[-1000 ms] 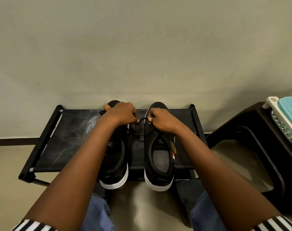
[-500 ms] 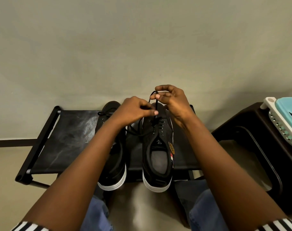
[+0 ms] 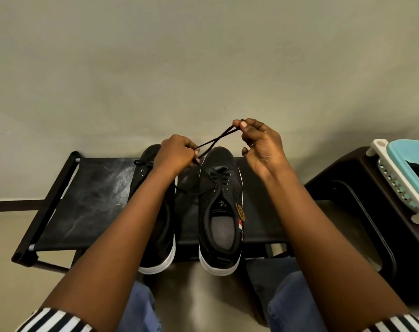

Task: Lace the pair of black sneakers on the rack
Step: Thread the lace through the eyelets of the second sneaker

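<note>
I see thin black shoelace (image 3: 215, 141) stretched between my hands, slanting up-right: right hand (image 3: 261, 144) pinches far end high, left hand (image 3: 177, 152) grips it low, nearer right black canvas sneaker (image 3: 219, 207) eyelets.

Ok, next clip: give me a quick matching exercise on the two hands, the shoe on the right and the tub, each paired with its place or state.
Things:
1. left hand
2. right hand
3. right-side sneaker
4. light blue tub

Places or states:
A. stands on the black rack, its lower eyelets laced
B. sits on the dark stool at the right edge
C. pinches the lace at its raised far end
D. grips the lace low, just above the shoes

Pairs: 1-D, 2-C, 3-A, 4-B
</note>
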